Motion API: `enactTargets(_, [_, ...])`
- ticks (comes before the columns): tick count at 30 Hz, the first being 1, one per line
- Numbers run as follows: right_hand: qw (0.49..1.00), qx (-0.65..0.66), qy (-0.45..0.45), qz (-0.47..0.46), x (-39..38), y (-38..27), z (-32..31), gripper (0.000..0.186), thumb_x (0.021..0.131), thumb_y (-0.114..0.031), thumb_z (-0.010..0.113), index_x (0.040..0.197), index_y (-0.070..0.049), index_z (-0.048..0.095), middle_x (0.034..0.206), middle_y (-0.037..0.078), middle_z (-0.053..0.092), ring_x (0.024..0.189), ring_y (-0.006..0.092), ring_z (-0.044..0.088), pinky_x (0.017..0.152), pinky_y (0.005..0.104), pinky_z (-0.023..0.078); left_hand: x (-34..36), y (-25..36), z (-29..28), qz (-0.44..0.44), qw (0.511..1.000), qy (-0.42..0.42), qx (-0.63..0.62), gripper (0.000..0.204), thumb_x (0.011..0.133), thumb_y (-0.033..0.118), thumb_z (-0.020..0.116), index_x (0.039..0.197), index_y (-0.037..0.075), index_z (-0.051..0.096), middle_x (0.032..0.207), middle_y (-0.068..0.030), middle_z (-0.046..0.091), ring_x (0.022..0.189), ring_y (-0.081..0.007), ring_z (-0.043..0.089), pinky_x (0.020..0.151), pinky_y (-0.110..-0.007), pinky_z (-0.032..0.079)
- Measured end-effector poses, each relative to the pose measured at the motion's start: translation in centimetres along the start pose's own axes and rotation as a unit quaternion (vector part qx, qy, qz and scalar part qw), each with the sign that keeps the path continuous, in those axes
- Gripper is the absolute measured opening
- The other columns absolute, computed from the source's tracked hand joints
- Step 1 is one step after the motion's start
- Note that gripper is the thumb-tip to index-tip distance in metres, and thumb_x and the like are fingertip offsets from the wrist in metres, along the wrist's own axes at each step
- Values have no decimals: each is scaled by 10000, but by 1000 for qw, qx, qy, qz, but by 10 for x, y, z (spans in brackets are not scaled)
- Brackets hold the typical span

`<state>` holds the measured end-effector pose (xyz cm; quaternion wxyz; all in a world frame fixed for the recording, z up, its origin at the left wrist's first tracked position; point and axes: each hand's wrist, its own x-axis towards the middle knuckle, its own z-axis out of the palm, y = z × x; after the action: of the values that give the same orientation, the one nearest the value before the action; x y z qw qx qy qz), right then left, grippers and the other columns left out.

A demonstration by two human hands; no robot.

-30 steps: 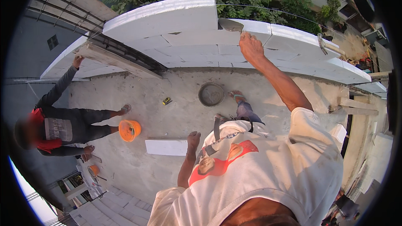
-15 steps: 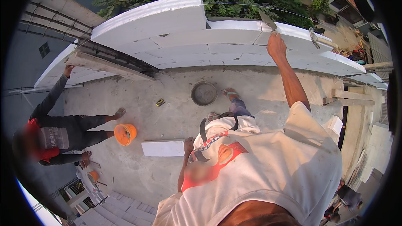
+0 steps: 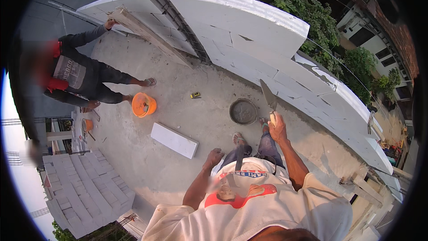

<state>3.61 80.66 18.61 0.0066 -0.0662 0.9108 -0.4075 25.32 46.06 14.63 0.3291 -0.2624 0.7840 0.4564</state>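
My right hand grips the wooden handle of a pointed trowel, its blade up and held between the mortar bowl and the white block wall. A round black bowl of grey mortar sits on the floor near my feet. Grey mortar lies patchily on the wall's lower top course, just right of a raised block. My left hand hangs by my hip with its fingers curled and nothing seen in it. Closest to it is a loose white block on the floor.
On the left a co-worker holds a long wooden board against the wall. An orange bucket and a yellow tape measure stand on the concrete. A hammer rests on the wall; stacked blocks are at lower left.
My right hand has brought the trowel down from the wall top toward the bowl. My view has swung left, and my left hand now shows more fully. The co-worker still holds the board.
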Motion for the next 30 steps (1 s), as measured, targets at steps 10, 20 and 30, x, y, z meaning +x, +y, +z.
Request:
enactTargets(10, [884, -101, -424, 166, 2, 106, 132, 406, 947, -314, 728, 1207, -7, 676, 969, 197, 750, 830, 324, 735, 745, 439, 584, -20, 56, 147, -285, 952, -108, 38, 1312, 771, 575, 880, 1656, -30, 124, 1548, -353, 440, 1398, -504, 523, 1147, -537, 476])
enactTargets(20, [816, -373, -442, 13, 97, 231, 350, 308, 975, -159, 655, 1245, -16, 695, 1219, 265, 719, 1119, 429, 731, 901, 495, 621, 46, 29, 231, -404, 915, -1, 8, 912, 772, 462, 928, 1318, -32, 390, 1265, -278, 554, 1142, -491, 663, 973, -552, 563])
enactTargets(30, [828, -224, -510, 64, 54, 284, 380, 394, 922, -271, 762, 1226, -21, 728, 1217, 226, 732, 1113, 415, 724, 959, 493, 590, 43, 29, 247, -414, 910, -12, 31, 964, 781, 484, 921, 1370, -52, 379, 1265, -294, 553, 1154, -492, 649, 990, -560, 547])
